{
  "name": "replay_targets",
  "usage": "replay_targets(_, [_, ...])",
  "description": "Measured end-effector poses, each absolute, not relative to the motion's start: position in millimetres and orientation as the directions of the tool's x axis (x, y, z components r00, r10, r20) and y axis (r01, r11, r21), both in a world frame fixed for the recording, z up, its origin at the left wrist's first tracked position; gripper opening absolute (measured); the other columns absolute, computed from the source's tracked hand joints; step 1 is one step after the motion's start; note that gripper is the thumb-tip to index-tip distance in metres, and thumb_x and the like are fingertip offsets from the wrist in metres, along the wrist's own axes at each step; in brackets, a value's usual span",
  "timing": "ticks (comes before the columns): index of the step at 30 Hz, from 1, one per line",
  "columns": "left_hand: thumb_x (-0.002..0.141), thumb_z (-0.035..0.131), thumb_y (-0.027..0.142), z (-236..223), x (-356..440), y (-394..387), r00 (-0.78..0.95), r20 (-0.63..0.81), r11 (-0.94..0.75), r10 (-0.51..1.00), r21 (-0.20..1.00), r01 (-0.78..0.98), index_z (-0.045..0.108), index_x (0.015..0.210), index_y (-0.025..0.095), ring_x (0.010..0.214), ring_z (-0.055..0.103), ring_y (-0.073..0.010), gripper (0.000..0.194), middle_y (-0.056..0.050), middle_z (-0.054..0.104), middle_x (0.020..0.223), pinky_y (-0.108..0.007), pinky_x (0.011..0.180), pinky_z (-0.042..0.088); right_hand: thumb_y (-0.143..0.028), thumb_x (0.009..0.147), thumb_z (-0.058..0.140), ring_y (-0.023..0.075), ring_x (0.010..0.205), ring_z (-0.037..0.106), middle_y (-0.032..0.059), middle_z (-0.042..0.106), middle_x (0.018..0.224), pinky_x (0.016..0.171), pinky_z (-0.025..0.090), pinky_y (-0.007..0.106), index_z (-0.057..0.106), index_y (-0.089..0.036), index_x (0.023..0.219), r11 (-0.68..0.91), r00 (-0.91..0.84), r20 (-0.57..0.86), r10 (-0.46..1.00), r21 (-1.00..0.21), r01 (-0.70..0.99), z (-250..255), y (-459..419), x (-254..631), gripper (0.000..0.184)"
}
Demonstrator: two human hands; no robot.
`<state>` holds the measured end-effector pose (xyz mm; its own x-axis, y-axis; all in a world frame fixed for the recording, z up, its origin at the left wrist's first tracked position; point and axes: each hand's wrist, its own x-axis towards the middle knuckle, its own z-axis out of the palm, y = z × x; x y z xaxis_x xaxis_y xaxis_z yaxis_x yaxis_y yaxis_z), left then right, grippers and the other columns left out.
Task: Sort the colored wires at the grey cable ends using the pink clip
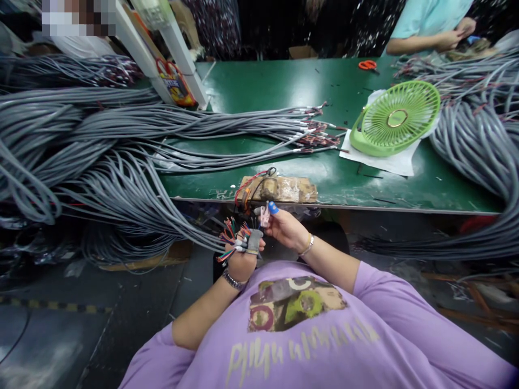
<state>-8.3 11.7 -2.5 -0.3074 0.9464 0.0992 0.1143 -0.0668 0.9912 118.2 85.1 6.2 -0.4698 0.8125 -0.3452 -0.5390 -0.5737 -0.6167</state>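
My left hand [242, 263] is closed around the ends of several grey cables [203, 239], in front of my body and below the table edge. Red, green, blue and black wire ends [227, 231] fan out from the stripped cables. A grey fabric cover [254, 242] wraps one finger of that hand. Close beside it, my right hand [288, 229] is closed in a pinch near the wire tips. Its thumb wears a blue cover [273, 207], and a pale wrapped piece [264, 215] shows at the fingertips. What the pinch holds is too small to make out.
On the green table [259, 81] lie grey cable bundles [194, 127], a wooden block with wires [279, 189], a green fan [395, 119] on white paper and orange scissors [367, 65]. More cables [474, 146] hang at right. A co-worker's hands [456, 37] are at far right.
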Motion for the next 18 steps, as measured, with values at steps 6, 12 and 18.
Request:
replay_targets(6, [0.074, 0.066, 0.034, -12, -9, 9, -0.288, 0.078, -0.040, 0.954, 0.990, 0.133, 0.069, 0.070, 0.017, 0.048, 0.064, -0.0132, 0.018, -0.001, 0.069, 0.057, -0.022, 0.049, 0.054, -0.047, 0.074, 0.074, 0.0073, 0.057, 0.047, 0.0002, 0.061, 0.067, 0.053, 0.036, 0.020, 0.067, -0.014, 0.079, -0.555, -0.426, -0.358, 0.831, -0.579, -0.597, 5, 87, 114, 0.034])
replay_targets(12, [0.072, 0.067, 0.034, -8, -8, 7, -0.280, 0.049, -0.013, 0.959, 0.992, 0.127, 0.068, 0.067, 0.017, 0.046, 0.063, -0.0132, 0.018, -0.001, 0.068, 0.056, -0.022, 0.047, 0.053, -0.051, 0.078, 0.069, 0.0098, 0.060, 0.051, 0.0022, 0.063, 0.069, 0.053, 0.037, 0.021, 0.068, -0.014, 0.082, -0.592, -0.443, -0.393, 0.806, -0.543, -0.595, 4, 85, 113, 0.037])
replay_targets(18, [0.075, 0.067, 0.039, -1, -14, -2, -0.235, 0.005, 0.007, 0.972, 0.999, 0.051, 0.068, 0.064, 0.016, 0.045, 0.061, -0.0123, 0.025, -0.001, 0.067, 0.054, -0.022, 0.046, 0.051, -0.060, 0.084, 0.056, 0.0098, 0.060, 0.052, 0.0019, 0.064, 0.071, 0.053, 0.037, 0.020, 0.065, -0.017, 0.085, -0.663, -0.510, -0.424, 0.748, -0.468, -0.584, -1, 84, 122, 0.044])
